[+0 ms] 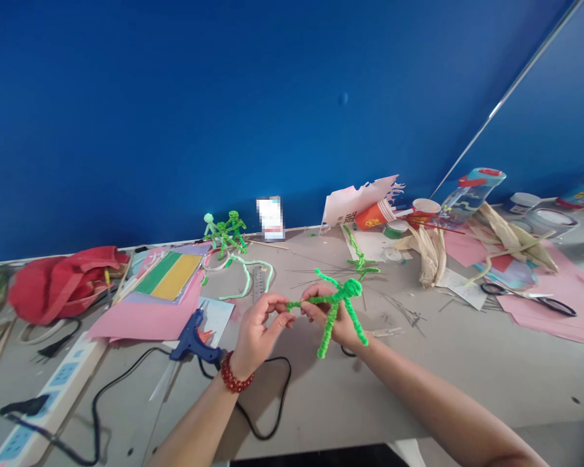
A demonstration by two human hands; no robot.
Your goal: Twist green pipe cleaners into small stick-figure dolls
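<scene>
A bright green pipe-cleaner figure with a round head, arms and legs is held above the table in front of me. My left hand, with a red beaded bracelet on its wrist, pinches the end of one figure arm between thumb and fingertips. My right hand grips the figure's middle from behind, and its fingers are partly hidden by the green body. A blue hot glue gun lies just below my left hand.
Several green pipe-cleaner figures stand at the wall, and another lies mid-table. A steel ruler, pink paper, a red bag, scissors, corn husks and a power strip surround my hands. A black cable loops near the table's front edge.
</scene>
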